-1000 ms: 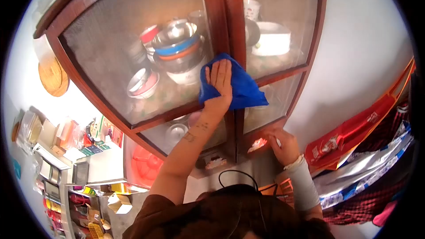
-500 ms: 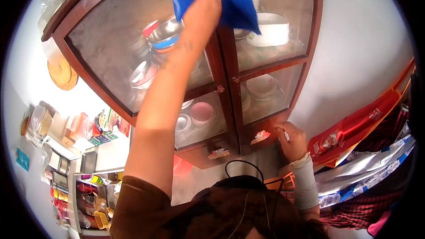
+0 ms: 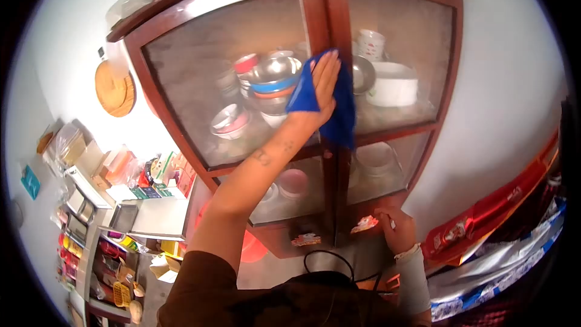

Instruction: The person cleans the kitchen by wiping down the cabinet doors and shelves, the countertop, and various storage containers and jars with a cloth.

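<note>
My left hand presses a blue cloth against the middle frame of a brown cabinet with glass doors, fingers stretched over the fabric. Part of the cloth hangs below the hand. Lower right, my right hand is closed beside the cabinet's lower panel, near an orange-and-white sticker. A small pale spot shows between its fingers, too small to name. Behind the glass are steel bowls, a white oval container and a white patterned cup.
Left of the cabinet, a counter holds boxes and bags, with cluttered shelves below. A round wooden board hangs on the wall. Red packaging and fabrics stand at the right. A pink tub is on the floor.
My left hand has moved the blue cloth down from the top of the doors to the middle frame. My view has shifted, showing the cabinet's top edge. My right hand stays near the lower panel.
</note>
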The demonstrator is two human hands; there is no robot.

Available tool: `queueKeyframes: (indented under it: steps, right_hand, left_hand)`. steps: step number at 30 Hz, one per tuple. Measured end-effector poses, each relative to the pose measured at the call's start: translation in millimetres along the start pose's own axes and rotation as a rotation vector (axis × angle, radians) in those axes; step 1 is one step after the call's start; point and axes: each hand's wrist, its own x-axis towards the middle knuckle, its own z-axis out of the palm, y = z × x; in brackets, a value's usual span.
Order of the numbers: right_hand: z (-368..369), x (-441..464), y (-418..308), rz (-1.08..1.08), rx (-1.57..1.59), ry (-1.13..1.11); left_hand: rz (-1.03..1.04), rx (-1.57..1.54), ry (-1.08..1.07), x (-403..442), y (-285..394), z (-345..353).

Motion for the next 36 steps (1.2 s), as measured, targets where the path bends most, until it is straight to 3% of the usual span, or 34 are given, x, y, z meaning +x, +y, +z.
queueKeyframes:
  steps: [5,8,9,11,13,15,17,19,20,21,25,26,27,28,29,30,31,33,35,36]
  right_hand:
    - [17.8,8.6,-0.9,-0.005,0.027,-0.041]
    - [23.9,10.6,-3.5,-0.003,0.052,-0.044]
    - [26.0,10.7,-4.0,0.002,0.064,-0.044]
    - [31.0,13.4,-2.0,-0.015,0.060,-0.050]
    - [34.9,15.6,-0.2,-0.017,0.055,-0.061]
    - [39.9,19.8,3.4,0.005,0.076,-0.079]
    - [50.3,23.9,15.8,-0.007,0.094,-0.098]
    - [56.0,31.8,18.7,-0.017,0.110,-0.118]
    - [59.0,38.7,16.5,-0.075,0.089,-0.141]
    - [61.1,44.0,14.6,-0.129,0.067,-0.171]
    - [74.7,53.3,12.6,0.056,0.157,-0.311]
    - [74.1,56.0,1.0,0.030,0.191,-0.298]
    - [74.9,59.4,-4.2,-0.010,0.225,-0.269]
    - [77.2,59.4,-2.1,-0.004,0.227,-0.288]
    - [78.6,57.2,1.1,0.034,0.241,-0.314]
    - [80.4,53.9,3.2,0.075,0.253,-0.336]
    - [82.0,50.6,3.9,0.094,0.254,-0.349]
    - [82.4,46.3,4.2,0.052,0.162,-0.373]
    - [79.9,37.8,7.1,-0.004,0.067,-0.393]
    - [79.3,34.4,7.7,-0.001,0.095,-0.379]
  left_hand:
    - [-0.102,0.244,0.375,80.3,-68.5,-26.5]
    - [-0.039,0.236,0.459,91.6,-121.8,-55.7]
    - [-0.029,0.664,0.310,75.3,-125.6,-79.8]
    - [0.010,0.187,0.471,54.7,-164.2,-78.6]
    - [-0.047,0.268,0.550,23.4,-194.1,-87.3]
    - [0.028,0.157,0.729,-7.2,-257.5,-75.4]
    - [-0.072,0.246,0.786,-64.2,-298.4,-75.4]
    - [-0.374,0.435,0.405,-112.8,-292.7,-111.5]
    - [-0.294,0.314,0.502,-125.5,-304.6,-107.1]
    - [-0.468,0.190,0.394,-126.2,-294.0,-115.8]
    - [-0.656,-0.075,0.378,-186.2,-268.0,-66.9]
    - [-0.662,-0.045,0.315,-211.6,-256.0,-49.2]
    - [-0.799,-0.213,0.183,-223.1,-217.0,-53.5]
    - [-0.752,-0.042,0.211,-257.4,-202.3,-25.5]
    - [-0.968,-0.261,0.279,-273.6,-169.1,-14.1]
    - [-0.786,-0.110,0.201,-295.4,-148.4,-7.1]
    - [-0.769,-0.112,0.129,-299.1,-125.7,-7.3]
    - [-0.852,-0.125,0.604,-276.9,-90.0,-9.7]
    - [-1.061,-0.599,0.557,-305.1,-91.2,12.8]
    - [-1.155,-0.462,0.391,-296.3,-85.6,-9.4]
